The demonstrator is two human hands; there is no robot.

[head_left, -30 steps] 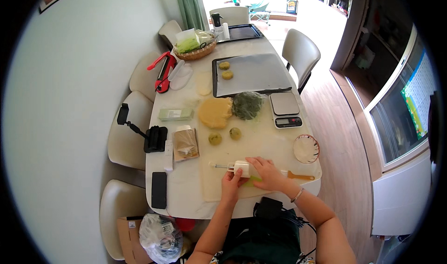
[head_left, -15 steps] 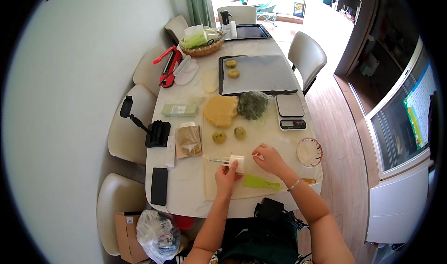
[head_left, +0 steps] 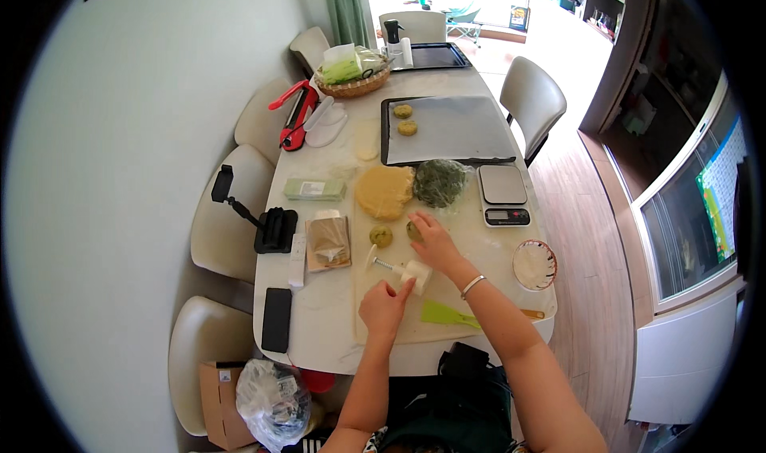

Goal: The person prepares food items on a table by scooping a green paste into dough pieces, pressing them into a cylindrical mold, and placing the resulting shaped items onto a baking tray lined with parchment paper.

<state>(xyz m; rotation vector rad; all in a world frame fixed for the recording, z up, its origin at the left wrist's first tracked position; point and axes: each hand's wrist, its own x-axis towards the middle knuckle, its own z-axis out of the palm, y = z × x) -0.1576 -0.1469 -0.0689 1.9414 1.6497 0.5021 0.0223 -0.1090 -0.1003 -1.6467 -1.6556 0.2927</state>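
My left hand (head_left: 384, 308) is closed on a white plunger-type mooncake press (head_left: 416, 276), its spring and round handle pointing to the far left. Just beyond it, my right hand (head_left: 435, 241) has its fingers round a speckled yellow-green dough ball (head_left: 413, 231) on the pale mat (head_left: 383, 329). A second dough ball (head_left: 381, 236) rests to the left of that one. Behind them lie a big yellow dough lump (head_left: 383, 192) and a dark green mass in plastic wrap (head_left: 440, 183). A green scraper (head_left: 447, 315) lies flat near my right forearm, which partly covers it.
Farther back, a lined baking tray (head_left: 455, 130) carries two pressed cakes (head_left: 407, 127). Along the right stand a kitchen scale (head_left: 504, 189) and a small bowl of white powder (head_left: 535, 264). To the left are a phone (head_left: 277, 320), a phone stand (head_left: 275, 229) and a packet (head_left: 328, 241).
My right hand has moved away from beside the press, forward and left, onto the right dough ball. The press has turned in my left hand, its handle now in sight.
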